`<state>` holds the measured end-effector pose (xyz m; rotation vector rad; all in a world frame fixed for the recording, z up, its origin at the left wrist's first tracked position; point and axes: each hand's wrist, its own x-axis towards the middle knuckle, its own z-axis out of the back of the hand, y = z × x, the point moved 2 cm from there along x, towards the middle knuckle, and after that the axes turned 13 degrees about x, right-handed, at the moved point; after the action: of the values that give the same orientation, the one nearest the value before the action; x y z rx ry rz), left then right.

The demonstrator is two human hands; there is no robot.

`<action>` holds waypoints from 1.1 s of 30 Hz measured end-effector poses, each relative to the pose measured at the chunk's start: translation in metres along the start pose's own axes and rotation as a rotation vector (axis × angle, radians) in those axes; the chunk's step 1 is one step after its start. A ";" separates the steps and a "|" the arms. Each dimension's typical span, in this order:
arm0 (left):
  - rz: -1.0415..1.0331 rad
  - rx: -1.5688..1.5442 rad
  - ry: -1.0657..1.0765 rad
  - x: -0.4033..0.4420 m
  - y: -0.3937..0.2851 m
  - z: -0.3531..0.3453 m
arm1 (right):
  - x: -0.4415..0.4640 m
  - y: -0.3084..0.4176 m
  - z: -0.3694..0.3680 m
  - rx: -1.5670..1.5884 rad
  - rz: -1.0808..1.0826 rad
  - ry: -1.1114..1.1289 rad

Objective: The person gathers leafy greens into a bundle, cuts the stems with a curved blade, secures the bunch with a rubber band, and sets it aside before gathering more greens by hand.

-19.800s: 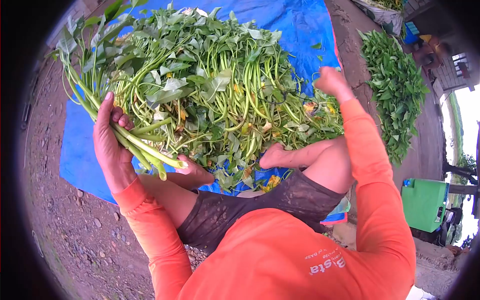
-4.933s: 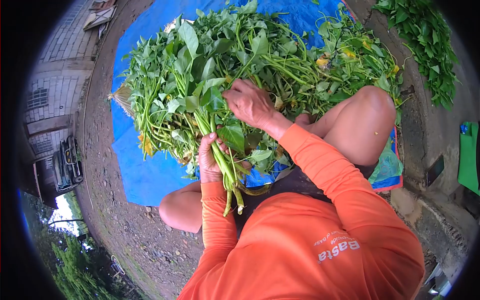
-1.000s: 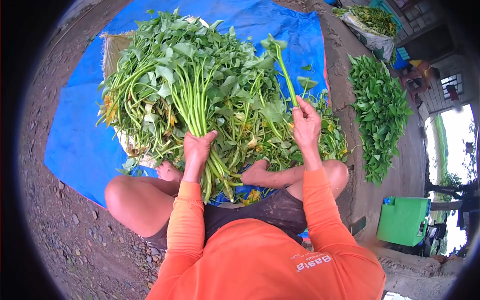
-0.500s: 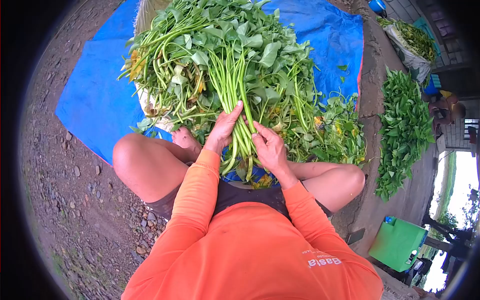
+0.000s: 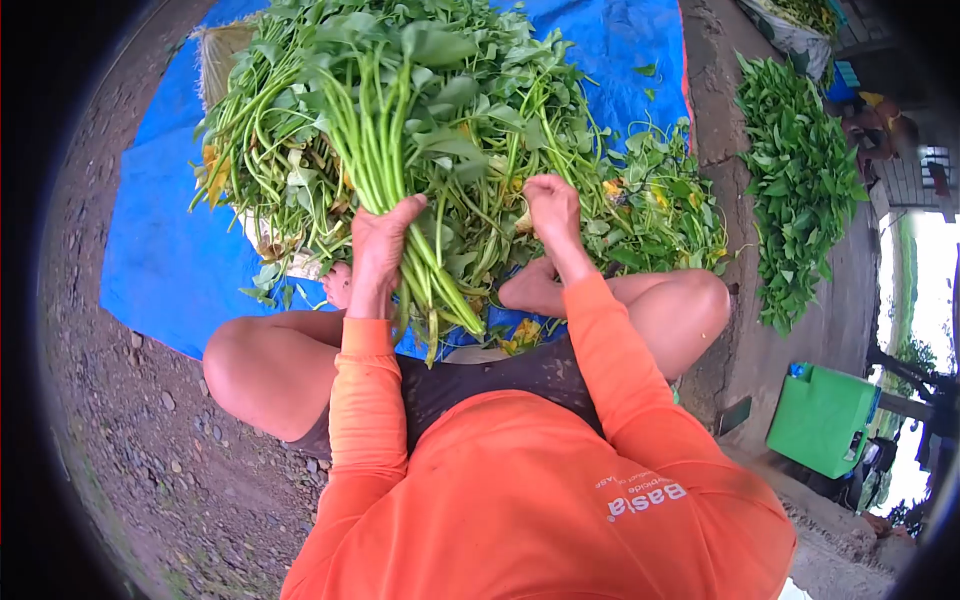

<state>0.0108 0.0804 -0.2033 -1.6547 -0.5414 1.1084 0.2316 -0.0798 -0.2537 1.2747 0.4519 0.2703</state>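
My left hand (image 5: 382, 240) is wrapped round a bunch of long green leafy stems (image 5: 385, 135), leaves away from me and cut ends toward my lap. To its right my right hand (image 5: 552, 205) is closed above the edge of the heap, by a yellowish scrap; what it holds, if anything, I cannot make out. Beyond both hands lies a large heap of the same greens (image 5: 480, 110), with yellowed leaves among them, on a blue tarp (image 5: 180, 255).
A second pile of greens (image 5: 800, 190) lies on the concrete at the right. Below it stands a green container (image 5: 822, 418). A filled sack (image 5: 795, 35) and a partly visible person (image 5: 880, 125) are at the upper right. Gravel ground (image 5: 180, 440) borders the tarp.
My right hand has come off the stems and moved right, its fingers now closed. The bunch has stayed in my left hand and moved left. The camera view has shifted a little.
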 end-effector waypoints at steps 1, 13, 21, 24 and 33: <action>0.026 0.032 0.005 0.000 -0.007 0.007 | 0.024 -0.022 0.001 -0.024 -0.017 -0.036; 0.106 -0.105 0.015 0.012 0.015 0.009 | 0.050 -0.010 -0.001 0.273 -0.041 0.096; 0.096 -0.070 0.034 0.008 0.009 -0.003 | 0.008 0.100 0.040 0.546 -0.035 0.301; 0.073 -0.087 0.042 0.009 0.009 -0.004 | 0.011 0.123 0.049 0.561 0.015 0.314; 0.102 -0.101 0.094 0.004 0.006 -0.002 | 0.037 0.155 0.084 0.584 -0.047 0.267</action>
<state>0.0139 0.0801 -0.2108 -1.8296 -0.4628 1.0855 0.3121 -0.0925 -0.0933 1.8033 0.8287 0.2805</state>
